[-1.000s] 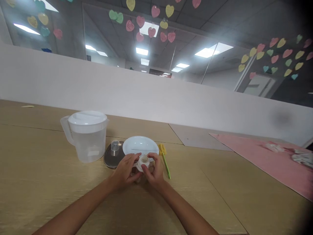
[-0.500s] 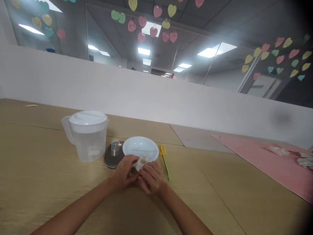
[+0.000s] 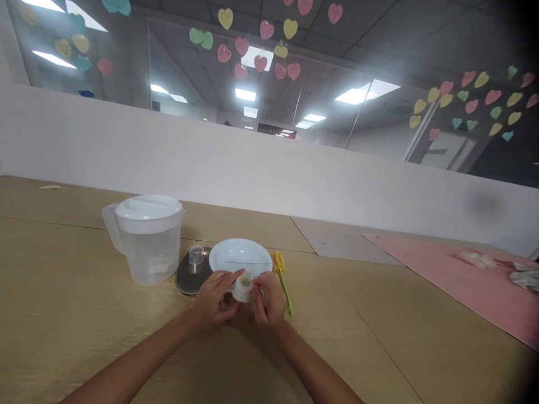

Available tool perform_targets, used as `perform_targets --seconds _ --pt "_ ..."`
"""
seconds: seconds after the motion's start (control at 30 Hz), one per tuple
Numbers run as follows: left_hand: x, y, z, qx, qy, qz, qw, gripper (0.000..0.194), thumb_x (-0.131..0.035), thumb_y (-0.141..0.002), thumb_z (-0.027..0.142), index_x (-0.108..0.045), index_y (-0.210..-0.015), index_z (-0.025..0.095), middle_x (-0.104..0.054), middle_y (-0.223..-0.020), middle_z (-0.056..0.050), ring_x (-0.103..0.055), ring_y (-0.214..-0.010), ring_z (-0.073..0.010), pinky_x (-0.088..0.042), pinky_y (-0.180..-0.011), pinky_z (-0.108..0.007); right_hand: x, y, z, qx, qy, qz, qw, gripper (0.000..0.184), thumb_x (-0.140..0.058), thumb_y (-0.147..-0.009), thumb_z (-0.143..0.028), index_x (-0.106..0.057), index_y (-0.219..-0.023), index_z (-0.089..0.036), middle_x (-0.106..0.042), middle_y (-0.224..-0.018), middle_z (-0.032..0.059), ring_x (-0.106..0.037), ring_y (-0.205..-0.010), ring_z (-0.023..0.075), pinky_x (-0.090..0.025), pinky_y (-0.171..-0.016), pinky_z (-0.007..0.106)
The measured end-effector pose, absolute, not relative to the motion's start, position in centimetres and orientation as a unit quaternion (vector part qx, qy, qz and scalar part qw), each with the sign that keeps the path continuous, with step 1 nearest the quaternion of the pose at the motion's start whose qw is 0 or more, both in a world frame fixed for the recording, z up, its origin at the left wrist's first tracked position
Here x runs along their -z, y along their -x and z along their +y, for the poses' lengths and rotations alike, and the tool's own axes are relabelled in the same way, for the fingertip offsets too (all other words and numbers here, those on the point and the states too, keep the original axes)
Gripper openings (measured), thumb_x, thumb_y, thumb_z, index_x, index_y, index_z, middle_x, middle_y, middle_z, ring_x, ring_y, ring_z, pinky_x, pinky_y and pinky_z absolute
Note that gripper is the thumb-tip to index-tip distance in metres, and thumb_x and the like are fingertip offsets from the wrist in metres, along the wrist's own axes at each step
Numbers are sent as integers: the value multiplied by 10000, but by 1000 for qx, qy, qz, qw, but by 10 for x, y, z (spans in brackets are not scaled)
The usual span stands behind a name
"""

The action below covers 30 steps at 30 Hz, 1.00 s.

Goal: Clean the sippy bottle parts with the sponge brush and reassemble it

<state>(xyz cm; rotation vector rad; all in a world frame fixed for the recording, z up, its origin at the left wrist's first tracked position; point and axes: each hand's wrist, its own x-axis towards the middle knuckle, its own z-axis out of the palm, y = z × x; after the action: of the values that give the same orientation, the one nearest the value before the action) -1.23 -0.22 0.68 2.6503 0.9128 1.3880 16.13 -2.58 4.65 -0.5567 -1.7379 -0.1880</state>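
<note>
Between my hands is a small bottle (image 3: 243, 289) with a white collar and a narrow pale nozzle on top, held upright or nearly so. My left hand (image 3: 214, 298) wraps its left side, the thumb and fingers closed around it. From the right, my right hand (image 3: 270, 298) pinches at the collar with its fingertips. Most of the lower bottle is hidden by my fingers. Just beyond my left hand, a clear plastic cap (image 3: 196, 258) stands on a dark tray (image 3: 188, 279). Behind the bottle sits a shallow white bowl (image 3: 240, 248) with a thin dark line across it.
A lidded translucent pitcher (image 3: 152, 252) with clear liquid stands at the left. Right of the bowl lies a sponge brush with a yellow head and green handle (image 3: 286, 293). A pink cloth (image 3: 442, 269) covers the table's right side. A white wall (image 3: 210, 157) runs behind.
My right hand has shifted from lying over the bottle's front to pinching at its right side, so more of the white collar shows. The view has tilted slightly upward.
</note>
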Motion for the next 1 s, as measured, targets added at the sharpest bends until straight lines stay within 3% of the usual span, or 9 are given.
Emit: perform_targets --seconds 0.17,0.43,0.57,0.7,0.8,1.0 --pt "-7 13 -4 -451 -842 296 25 696 -566 -785 334 -273 -1401 198 -599 -1106 -107 -561 -998 -237 -462 -889 -398 -50 -158 -32 145 154 -807 551 202 -471 -735 -74 -511 -876 -212 -583 -710 28 -556 -636 172 -496 -630 371" --pt "-9 12 -2 -448 -843 292 53 557 -570 -764 307 -424 -1292 205 -602 -1114 -89 -557 -983 -232 -465 -868 -401 -47 -158 -34 135 132 -813 551 285 -496 -708 -47 -529 -945 -201 -591 -761 47 -573 -687 183 -510 -656 381" --pt "-9 10 -2 -447 -839 303 69 562 -581 -751 309 -423 -1281 206 -607 -1082 -87 -571 -952 -230 -470 -859 -409 -47 -158 -34 75 202 -773 597 358 -494 -752 -107 -486 -1100 -192 -589 -977 108 -584 -905 233 -511 -751 416" --pt "-8 9 -3 -455 -829 317 77 624 -605 -712 291 -395 -1293 200 -593 -1106 -99 -565 -967 -237 -474 -856 -398 -46 -161 -31 -16 279 -782 557 503 -456 -817 -199 -325 -1302 -161 -500 -1235 160 -499 -1149 269 -448 -924 465" --pt "-8 8 -4 -464 -814 334 103 598 -605 -674 248 -417 -1240 199 -586 -1114 -94 -567 -972 -229 -476 -857 -383 -42 -163 -28 -74 304 -797 517 540 -470 -805 -211 -293 -1314 -174 -512 -1227 144 -534 -1112 249 -463 -915 426" --pt "-5 6 -6 -469 -798 357 121 586 -577 -609 199 -429 -1177 192 -589 -1099 -94 -568 -1005 -248 -463 -890 -409 -45 -159 -27 -76 359 -791 490 529 -562 -714 -237 -406 -1217 -192 -566 -1101 97 -564 -996 240 -487 -850 399"
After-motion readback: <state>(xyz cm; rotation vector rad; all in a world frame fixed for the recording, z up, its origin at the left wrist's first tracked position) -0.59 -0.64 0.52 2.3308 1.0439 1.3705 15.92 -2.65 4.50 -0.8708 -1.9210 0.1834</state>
